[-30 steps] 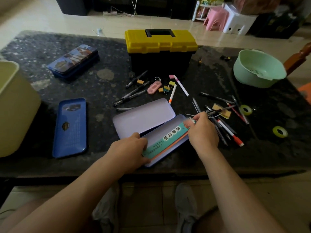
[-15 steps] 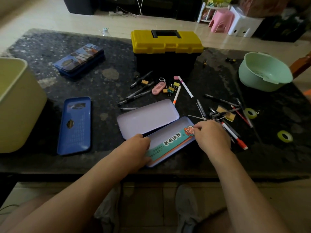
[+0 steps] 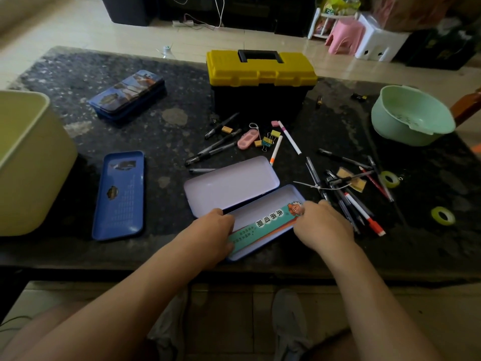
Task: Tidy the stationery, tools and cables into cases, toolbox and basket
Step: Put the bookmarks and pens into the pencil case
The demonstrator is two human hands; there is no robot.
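An open lilac pencil case (image 3: pixel 234 185) lies at the table's near edge, lid flat behind its tray. A long green card (image 3: pixel 263 222) with printed characters lies slantwise in the tray. My left hand (image 3: pixel 210 231) grips the card's near end and the tray edge. My right hand (image 3: pixel 321 224) pinches the card's far end. Loose pens (image 3: pixel 346 194) lie in a heap just right of the case. More pens, binder clips (image 3: pixel 268 142) and a pink eraser case (image 3: pixel 247 138) lie behind it. The yellow-lidded black toolbox (image 3: pixel 260 79) stands shut at the back.
A mint green basket (image 3: pixel 411 115) sits at the far right, with two tape rolls (image 3: pixel 442 215) in front of it. A blue tin lid (image 3: pixel 118 195) and a closed blue tin case (image 3: pixel 128 93) lie to the left. A pale yellow bin (image 3: pixel 28 162) stands at the left edge.
Both hands have stayed on the green card, which has sunk lower and flatter in the tray. My right hand slid slightly toward me along the case's right end.
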